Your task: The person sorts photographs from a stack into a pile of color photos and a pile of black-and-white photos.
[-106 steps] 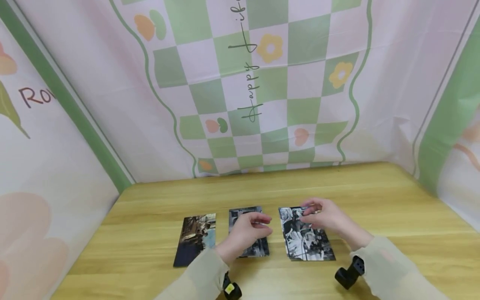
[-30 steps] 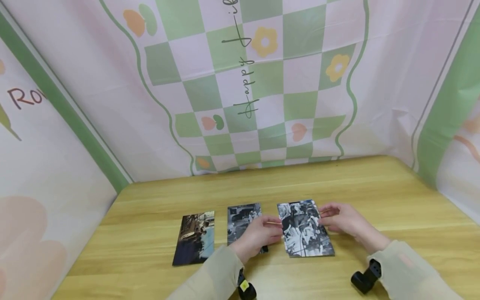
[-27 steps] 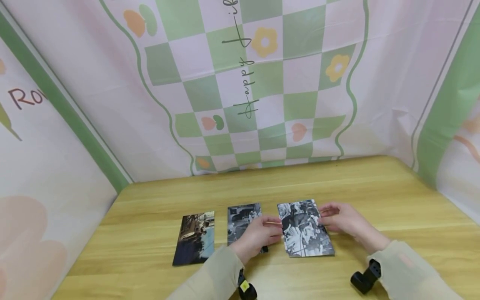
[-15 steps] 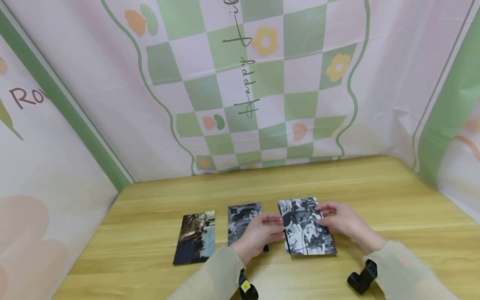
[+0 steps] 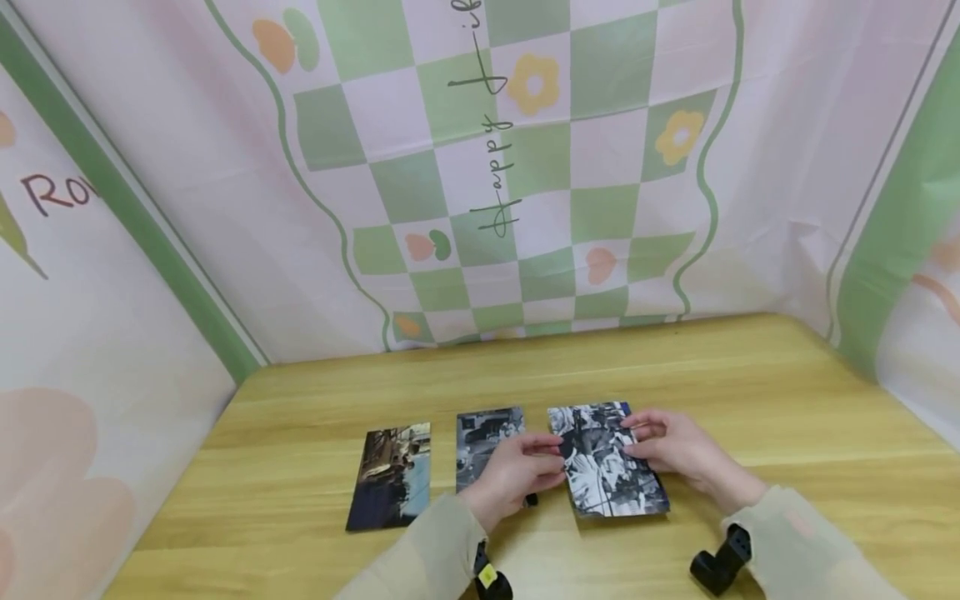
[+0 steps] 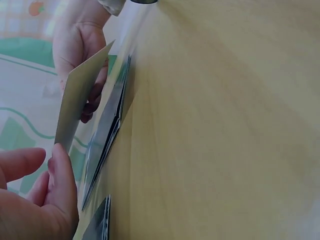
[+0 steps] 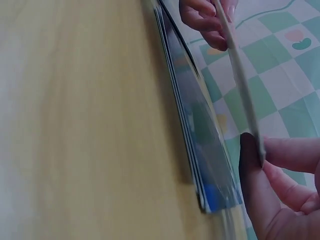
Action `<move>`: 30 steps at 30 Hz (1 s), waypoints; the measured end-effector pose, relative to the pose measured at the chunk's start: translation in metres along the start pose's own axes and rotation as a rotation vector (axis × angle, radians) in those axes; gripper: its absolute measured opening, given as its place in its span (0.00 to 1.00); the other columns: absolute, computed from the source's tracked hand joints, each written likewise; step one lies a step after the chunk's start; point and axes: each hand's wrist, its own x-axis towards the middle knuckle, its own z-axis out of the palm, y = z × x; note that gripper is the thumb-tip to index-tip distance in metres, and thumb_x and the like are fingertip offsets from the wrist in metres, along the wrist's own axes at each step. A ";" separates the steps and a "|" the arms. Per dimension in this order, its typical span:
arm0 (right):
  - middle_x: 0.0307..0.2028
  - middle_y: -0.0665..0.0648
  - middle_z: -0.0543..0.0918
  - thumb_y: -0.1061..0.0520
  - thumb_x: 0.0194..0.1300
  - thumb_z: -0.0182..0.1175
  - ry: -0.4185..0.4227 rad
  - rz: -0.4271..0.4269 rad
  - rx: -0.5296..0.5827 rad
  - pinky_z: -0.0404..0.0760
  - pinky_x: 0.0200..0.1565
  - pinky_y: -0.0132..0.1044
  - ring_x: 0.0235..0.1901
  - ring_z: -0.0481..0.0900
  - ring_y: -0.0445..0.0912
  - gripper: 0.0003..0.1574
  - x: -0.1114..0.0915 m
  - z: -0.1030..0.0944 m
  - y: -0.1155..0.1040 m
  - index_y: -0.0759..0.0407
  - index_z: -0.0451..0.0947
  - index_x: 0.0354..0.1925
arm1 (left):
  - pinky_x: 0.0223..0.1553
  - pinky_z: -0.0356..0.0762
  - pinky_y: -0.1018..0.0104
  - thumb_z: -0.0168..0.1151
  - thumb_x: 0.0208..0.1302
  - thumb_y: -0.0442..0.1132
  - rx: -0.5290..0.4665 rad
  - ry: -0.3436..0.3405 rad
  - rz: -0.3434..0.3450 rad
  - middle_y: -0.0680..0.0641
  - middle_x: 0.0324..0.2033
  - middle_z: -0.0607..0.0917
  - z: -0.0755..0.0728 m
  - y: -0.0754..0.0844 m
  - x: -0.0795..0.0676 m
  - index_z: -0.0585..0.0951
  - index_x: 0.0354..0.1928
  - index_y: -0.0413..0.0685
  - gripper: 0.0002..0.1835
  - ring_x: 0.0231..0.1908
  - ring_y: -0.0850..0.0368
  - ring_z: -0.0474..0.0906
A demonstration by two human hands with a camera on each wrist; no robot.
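Observation:
Between both hands is a black-and-white picture card point(image 5: 606, 471), raised above the right-hand pile. My left hand point(image 5: 517, 471) pinches its left edge, and my right hand point(image 5: 678, 446) pinches the right edge with thumb and fingers. The card's pale underside point(image 6: 80, 97) shows in the left wrist view. Under it lies a pile of glossy cards point(image 7: 197, 130), a blue corner showing in the right wrist view. Left of that, a second grey picture card point(image 5: 483, 437) is partly covered by my left hand. A coloured picture card point(image 5: 390, 479) lies farthest left.
All the cards lie on a wooden table point(image 5: 300, 467). A checked green-and-white cloth point(image 5: 540, 183) hangs behind its far edge, with more printed cloth at both sides. Black wrist cameras point(image 5: 720, 562) sit below both sleeves.
Earlier both hands hovered; they then came to the sides of the right pile. Since half a second ago the top card has shifted slightly left and nearer, baring a blue corner beneath.

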 end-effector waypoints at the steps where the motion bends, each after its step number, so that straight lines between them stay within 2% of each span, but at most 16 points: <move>1: 0.49 0.68 0.75 0.64 0.57 0.64 -0.005 -0.002 0.004 0.84 0.45 0.45 0.39 0.78 0.45 0.32 0.000 0.001 0.000 0.74 0.66 0.57 | 0.44 0.84 0.65 0.60 0.58 0.25 0.004 0.008 0.001 0.44 0.39 0.81 -0.001 0.001 0.000 0.77 0.52 0.35 0.18 0.34 0.59 0.80; 6: 0.49 0.67 0.74 0.63 0.58 0.64 -0.017 -0.009 0.021 0.83 0.46 0.46 0.40 0.78 0.45 0.31 0.001 0.005 -0.004 0.73 0.67 0.57 | 0.42 0.84 0.66 0.63 0.56 0.25 0.013 0.046 0.006 0.45 0.38 0.81 -0.004 0.003 -0.001 0.78 0.52 0.36 0.19 0.33 0.59 0.81; 11: 0.43 0.57 0.74 0.64 0.59 0.63 -0.033 0.001 0.060 0.81 0.32 0.35 0.33 0.75 0.42 0.28 0.002 0.013 -0.008 0.72 0.67 0.56 | 0.40 0.84 0.68 0.63 0.53 0.23 0.020 0.075 0.001 0.45 0.38 0.81 -0.009 0.003 -0.002 0.79 0.50 0.37 0.19 0.32 0.58 0.81; 13: 0.42 0.56 0.74 0.64 0.59 0.62 -0.042 0.011 0.082 0.80 0.29 0.34 0.31 0.74 0.41 0.27 0.002 0.016 -0.010 0.71 0.67 0.56 | 0.40 0.84 0.67 0.64 0.53 0.23 0.031 0.090 -0.007 0.45 0.38 0.81 -0.012 0.002 -0.003 0.80 0.49 0.39 0.19 0.32 0.58 0.81; 18: 0.46 0.58 0.75 0.63 0.60 0.63 -0.057 0.028 0.090 0.83 0.38 0.41 0.36 0.77 0.42 0.28 0.001 0.020 -0.014 0.69 0.67 0.57 | 0.40 0.84 0.67 0.64 0.54 0.24 0.041 0.111 -0.013 0.45 0.39 0.81 -0.019 0.001 -0.007 0.80 0.49 0.40 0.19 0.33 0.58 0.81; 21: 0.45 0.57 0.75 0.61 0.60 0.64 -0.069 0.030 0.091 0.83 0.41 0.43 0.38 0.77 0.43 0.29 0.002 0.024 -0.017 0.68 0.67 0.57 | 0.41 0.84 0.67 0.63 0.55 0.24 0.048 0.105 0.000 0.44 0.41 0.81 -0.025 0.001 -0.009 0.80 0.51 0.39 0.19 0.34 0.58 0.81; 25: 0.38 0.53 0.73 0.61 0.60 0.64 -0.088 0.030 0.117 0.81 0.38 0.40 0.35 0.76 0.43 0.29 0.003 0.030 -0.024 0.68 0.67 0.58 | 0.42 0.84 0.66 0.62 0.56 0.24 0.066 0.093 0.023 0.43 0.42 0.80 -0.034 0.001 -0.013 0.78 0.52 0.37 0.20 0.34 0.59 0.80; 30: 0.36 0.52 0.72 0.62 0.61 0.63 -0.097 0.005 0.126 0.81 0.34 0.38 0.32 0.75 0.42 0.28 0.003 0.037 -0.033 0.68 0.67 0.57 | 0.42 0.84 0.66 0.62 0.57 0.25 0.083 0.071 0.039 0.43 0.42 0.80 -0.045 0.005 -0.019 0.77 0.53 0.35 0.20 0.34 0.60 0.80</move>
